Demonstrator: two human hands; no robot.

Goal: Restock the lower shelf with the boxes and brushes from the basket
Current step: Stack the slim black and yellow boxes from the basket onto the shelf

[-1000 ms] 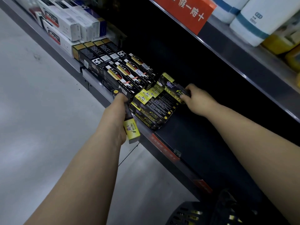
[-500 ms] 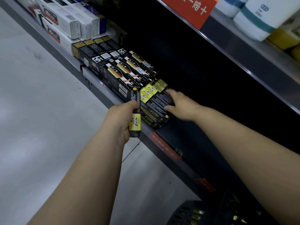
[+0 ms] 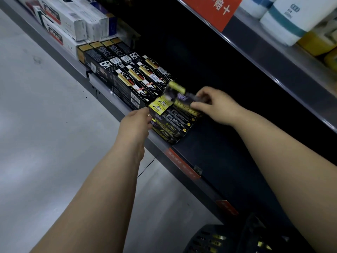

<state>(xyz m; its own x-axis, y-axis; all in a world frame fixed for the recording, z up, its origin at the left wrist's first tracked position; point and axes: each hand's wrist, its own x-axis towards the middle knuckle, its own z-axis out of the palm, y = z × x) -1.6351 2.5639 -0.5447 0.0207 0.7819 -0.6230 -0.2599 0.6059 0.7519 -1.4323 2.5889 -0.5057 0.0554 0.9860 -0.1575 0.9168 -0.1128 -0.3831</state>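
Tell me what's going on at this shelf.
A person is restocking the lower shelf. The right hand holds a black-and-yellow box, blurred, just above the stack of matching boxes, while the left hand touches the stack's front end. The basket sits below with more yellow-marked items inside.

A grey metal upper shelf (image 3: 284, 57) carries white round containers with teal bands (image 3: 291, 21) and, beside them, yellow packs (image 3: 317, 42). A red sign with white characters (image 3: 213, 10) is fixed on its front edge. A pale grey floor (image 3: 45, 125) lies below.
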